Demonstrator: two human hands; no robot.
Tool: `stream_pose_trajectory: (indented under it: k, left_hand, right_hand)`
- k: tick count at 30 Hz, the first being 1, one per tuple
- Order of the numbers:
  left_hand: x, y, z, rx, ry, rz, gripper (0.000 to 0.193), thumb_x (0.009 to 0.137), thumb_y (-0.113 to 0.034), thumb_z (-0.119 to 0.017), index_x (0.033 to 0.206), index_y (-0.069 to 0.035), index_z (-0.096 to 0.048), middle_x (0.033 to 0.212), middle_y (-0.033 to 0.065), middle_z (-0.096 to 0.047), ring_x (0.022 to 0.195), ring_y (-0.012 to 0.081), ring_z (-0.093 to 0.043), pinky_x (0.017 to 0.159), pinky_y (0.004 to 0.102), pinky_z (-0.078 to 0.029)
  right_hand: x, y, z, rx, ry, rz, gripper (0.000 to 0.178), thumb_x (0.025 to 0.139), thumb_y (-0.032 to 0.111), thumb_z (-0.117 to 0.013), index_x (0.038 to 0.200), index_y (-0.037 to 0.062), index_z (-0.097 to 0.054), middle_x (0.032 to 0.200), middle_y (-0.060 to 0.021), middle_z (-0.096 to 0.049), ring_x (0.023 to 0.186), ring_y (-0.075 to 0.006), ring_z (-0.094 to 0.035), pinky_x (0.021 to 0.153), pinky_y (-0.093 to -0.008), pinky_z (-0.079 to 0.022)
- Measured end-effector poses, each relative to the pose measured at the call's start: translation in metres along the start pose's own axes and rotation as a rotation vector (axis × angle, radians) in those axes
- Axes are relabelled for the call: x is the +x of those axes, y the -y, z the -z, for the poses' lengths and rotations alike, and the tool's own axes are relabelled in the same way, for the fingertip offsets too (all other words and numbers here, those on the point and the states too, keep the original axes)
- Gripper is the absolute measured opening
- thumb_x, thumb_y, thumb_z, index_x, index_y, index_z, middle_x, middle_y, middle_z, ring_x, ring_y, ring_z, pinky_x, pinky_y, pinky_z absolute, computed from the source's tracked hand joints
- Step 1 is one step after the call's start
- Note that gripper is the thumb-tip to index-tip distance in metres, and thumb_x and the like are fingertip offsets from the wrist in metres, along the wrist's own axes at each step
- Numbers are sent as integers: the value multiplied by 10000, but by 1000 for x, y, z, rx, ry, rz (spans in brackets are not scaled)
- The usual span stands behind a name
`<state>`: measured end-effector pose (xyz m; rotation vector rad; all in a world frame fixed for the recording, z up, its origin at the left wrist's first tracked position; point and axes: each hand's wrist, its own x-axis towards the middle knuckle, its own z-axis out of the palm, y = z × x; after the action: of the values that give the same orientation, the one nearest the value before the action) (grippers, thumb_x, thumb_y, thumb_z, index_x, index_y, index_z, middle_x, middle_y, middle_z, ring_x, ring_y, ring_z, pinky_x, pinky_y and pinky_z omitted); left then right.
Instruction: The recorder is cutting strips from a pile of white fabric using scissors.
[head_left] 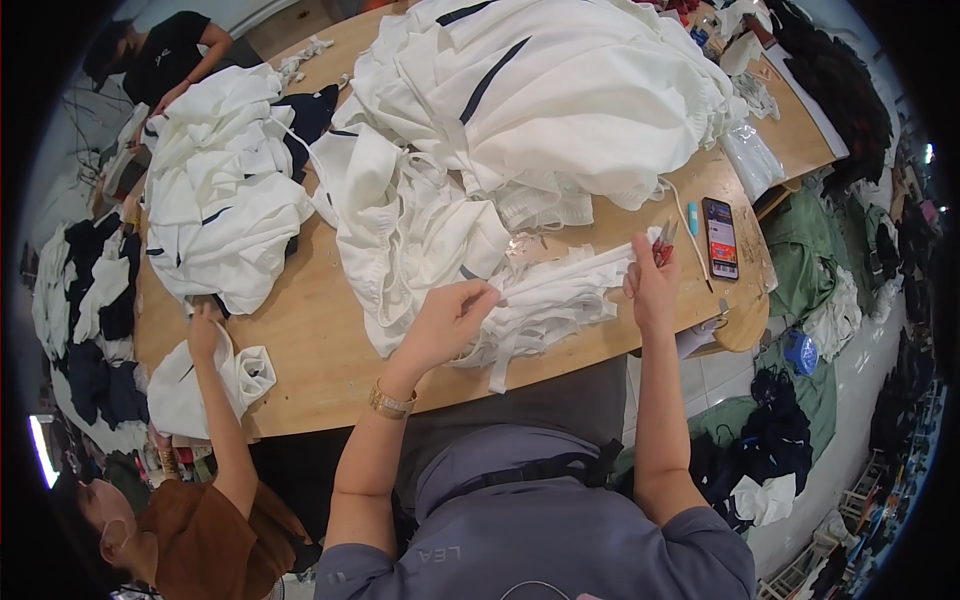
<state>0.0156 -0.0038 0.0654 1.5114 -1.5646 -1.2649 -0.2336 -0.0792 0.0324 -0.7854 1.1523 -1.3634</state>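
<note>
My right hand [652,282] is closed around small red-handled scissors [664,246], blades pointing up and away. The end of a white fabric strip [590,268] also lies at its fingers. From there the strip runs left toward my left hand [448,318], whose thumb and fingers are pinched together at the strip's other end. Below the stretched strip, a loose bundle of white fabric strips [540,318] lies on the wooden table [330,375], some ends hanging over the near edge. White garments [420,235] with gathered elastic edges lie just beyond my left hand.
A large heap of white garments [560,90] fills the far side. A phone [720,238], a light-blue tool [692,218] and a cord [690,225] lie at right. One person [215,530] handles white cloth at left; another [170,55] stands at far left. Cloth piles [780,440] cover the floor.
</note>
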Motion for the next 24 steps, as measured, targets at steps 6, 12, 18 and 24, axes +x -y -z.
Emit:
stream_pose_trajectory:
  k: [6, 12, 18, 24]
  left_hand:
    - [-5, 34, -7, 156, -13, 104, 223, 867, -189, -510, 846, 3, -619, 532, -9, -405, 505, 52, -312, 459, 225, -274]
    - [-10, 43, -14, 169, -103, 53, 222, 870, -175, -494, 815, 21, -583, 541, 13, -425, 505, 60, -330, 462, 232, -284]
    - [-18, 31, -14, 51, -120, 172, 210, 888, -162, -455, 830, 25, -532, 588, 45, -466, 532, 98, -370, 503, 251, -326]
    - [-24, 41, -19, 110, -179, -12, 186, 879, -147, -456, 832, 26, -506, 681, 99, -495, 602, 173, -433, 583, 272, -366]
  right_hand:
    - [10, -33, 37, -400, -108, -124, 250, 847, 263, -571, 727, 64, -479, 501, 61, -366, 363, -16, -304, 297, -211, -249]
    - [-25, -34, 31, 175, -208, 38, 383, 915, 409, -358, 862, 53, -489, 496, 60, -330, 363, -28, -296, 308, -205, -225]
    - [-86, -56, -13, -203, 507, -449, 415, 927, 403, -328, 786, 55, -504, 459, 48, -310, 328, -46, -270, 305, -206, -225]
    - [-110, -76, -46, -40, 656, -738, 425, 924, 408, -339, 779, 39, -493, 450, 39, -309, 315, -54, -264, 299, -200, -250]
